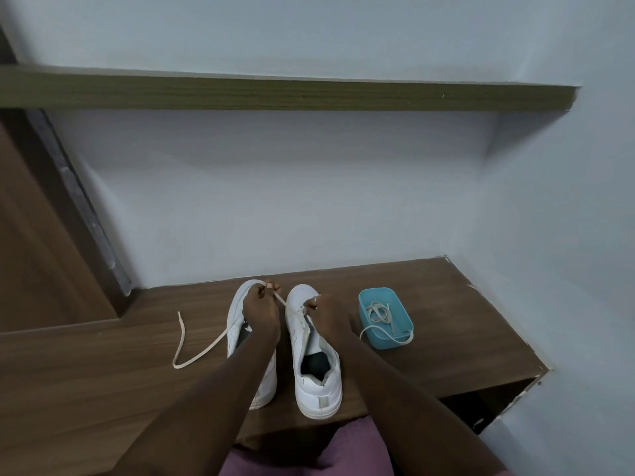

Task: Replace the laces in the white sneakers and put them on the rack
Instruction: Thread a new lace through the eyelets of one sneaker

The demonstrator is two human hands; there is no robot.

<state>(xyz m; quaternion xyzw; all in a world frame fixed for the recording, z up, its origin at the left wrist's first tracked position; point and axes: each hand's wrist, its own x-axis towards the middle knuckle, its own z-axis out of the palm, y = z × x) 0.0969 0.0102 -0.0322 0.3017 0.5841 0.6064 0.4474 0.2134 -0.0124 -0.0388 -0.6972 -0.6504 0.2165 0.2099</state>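
Early stage, I reckon. My left hand (263,312) pinches one cream lace (192,355), which runs taut to the front of the right sneaker (318,386). My right hand (324,312) grips that shoe's eyelet edge to steady it. Its other end trails loose across the bench (446,321), past the left sneaker (235,314). Neither shoe looks laced up, and racking is still to come. Count: two sneakers side by side, one lace in hand, one blue tub (388,341) with coiled spare laces (378,312), number unclear.
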